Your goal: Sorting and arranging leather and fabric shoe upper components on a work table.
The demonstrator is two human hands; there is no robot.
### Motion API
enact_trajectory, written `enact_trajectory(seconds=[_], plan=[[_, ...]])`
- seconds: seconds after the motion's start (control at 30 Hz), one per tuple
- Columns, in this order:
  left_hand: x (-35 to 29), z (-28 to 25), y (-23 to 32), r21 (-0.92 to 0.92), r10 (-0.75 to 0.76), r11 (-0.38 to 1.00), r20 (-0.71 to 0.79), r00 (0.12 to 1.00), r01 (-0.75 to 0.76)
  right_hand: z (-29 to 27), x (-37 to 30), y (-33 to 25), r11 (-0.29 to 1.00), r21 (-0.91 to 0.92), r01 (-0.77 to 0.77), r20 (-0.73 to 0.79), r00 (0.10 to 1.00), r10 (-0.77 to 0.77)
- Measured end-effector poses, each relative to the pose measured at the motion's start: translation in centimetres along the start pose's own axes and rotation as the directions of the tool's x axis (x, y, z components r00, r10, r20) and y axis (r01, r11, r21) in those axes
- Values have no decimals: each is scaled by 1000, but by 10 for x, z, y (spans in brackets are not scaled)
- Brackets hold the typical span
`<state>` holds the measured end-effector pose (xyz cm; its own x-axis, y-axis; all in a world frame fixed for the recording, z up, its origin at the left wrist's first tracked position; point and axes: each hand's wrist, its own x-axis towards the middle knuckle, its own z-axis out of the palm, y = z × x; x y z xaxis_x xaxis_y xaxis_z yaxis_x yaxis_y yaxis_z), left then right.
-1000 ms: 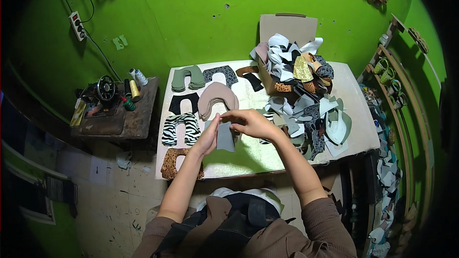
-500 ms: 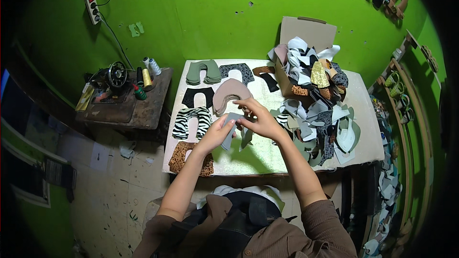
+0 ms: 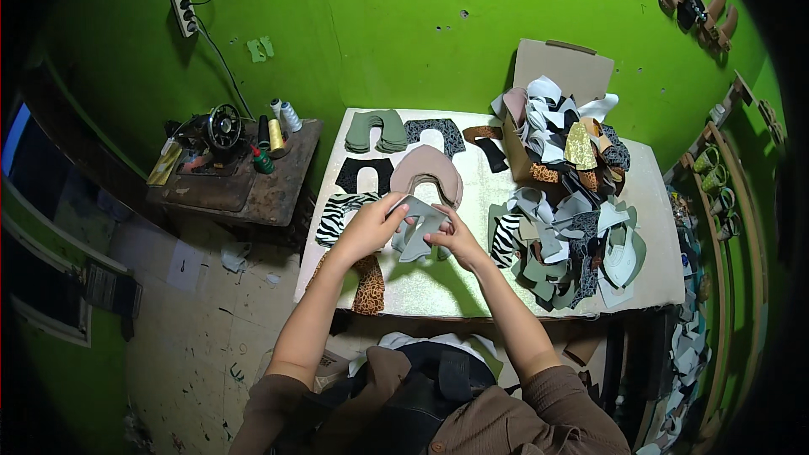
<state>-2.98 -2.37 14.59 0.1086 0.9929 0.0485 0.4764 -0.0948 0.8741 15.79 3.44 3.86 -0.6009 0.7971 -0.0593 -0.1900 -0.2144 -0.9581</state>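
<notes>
Grey arched piece: held spread between both hands

Position: over the near-middle of the table, just near of the pinkish-beige stack. Shadow on the surface beneath suggests it is raised.

Left hand: grip pinched, thumb and fingers on the piece's left edge. Right hand: thumb and fingertips drawn together on the right edge. Two-sided hold probably keeps the thin sheet from folding.

Placement, left half: arched pieces laid out by colour and print. Green stack at the far left, grey-black patterned pieces to its right; black piece, zebra-print pieces and leopard-print pieces successively nearer, the last partly hidden by the left arm. Separate piles presumably stop kinds mixing.

Placement, right half: loose heap of scraps; overfilled cardboard box at the far side, flap upright. Set apart, it seems, to keep loose material off the piles.
</notes>
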Motion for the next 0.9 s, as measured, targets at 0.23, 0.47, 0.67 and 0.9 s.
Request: enact_trajectory(seconds=[0.23,0.47,0.67,0.9], plan=[[15,7,8,-32,-10,999,33,999,11,-20,7,14,979,104,-173,-9,984,175],[24,13,7,-223,23,975,63,998,-9,-19,2,-4,789,572,-224,194,972,135],[31,18,-9,-360,-104,925,74,992,123,-40,2,14,721,666,-193,168,980,107],[23,56,-84,-739,-526,533,92,846,411,-43,-9,16,880,408,-243,-199,917,345]])
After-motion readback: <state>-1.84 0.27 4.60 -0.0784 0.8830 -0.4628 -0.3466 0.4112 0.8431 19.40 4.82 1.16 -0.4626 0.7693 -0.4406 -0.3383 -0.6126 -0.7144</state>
